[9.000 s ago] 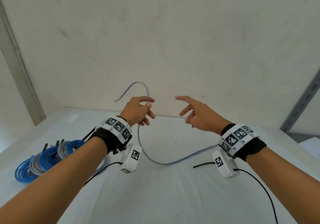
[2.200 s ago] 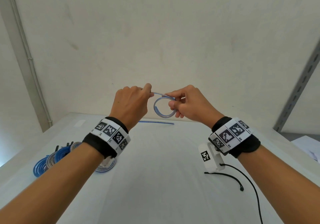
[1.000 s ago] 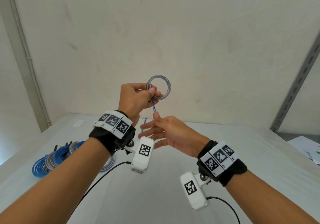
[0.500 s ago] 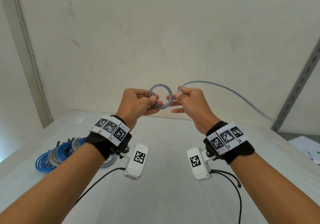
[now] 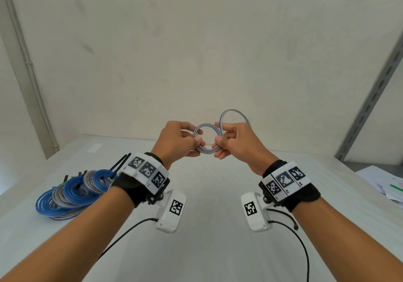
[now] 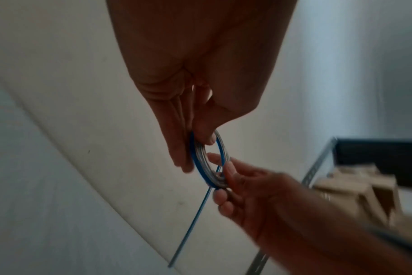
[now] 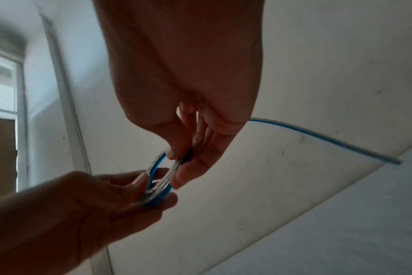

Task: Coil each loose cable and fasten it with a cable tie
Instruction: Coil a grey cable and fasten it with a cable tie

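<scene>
A thin blue-and-grey cable is wound into a small coil (image 5: 207, 151) that I hold up over the table with both hands. My left hand (image 5: 197, 142) pinches the coil's left side between thumb and fingers. My right hand (image 5: 219, 143) pinches its right side. The loose tail (image 5: 234, 111) arcs up in a small loop above my right hand. In the left wrist view the coil (image 6: 201, 163) is edge-on under my left hand (image 6: 200, 143), with the tail (image 6: 193, 221) trailing away. The right wrist view shows the coil (image 7: 158, 161), my right hand (image 7: 183, 158) and the tail (image 7: 318, 137).
A pile of coiled blue and grey cables (image 5: 72, 192) with black cable ties (image 5: 120, 164) lies on the left of the white table (image 5: 207, 194). One black cable tie (image 5: 289, 218) lies under my right wrist. Papers (image 5: 383, 185) and a metal upright (image 5: 370, 98) are on the right.
My right hand came up from below, took the tail and wound it in. The long tail that stretched far right half a second ago is now a short loop above my right hand.
</scene>
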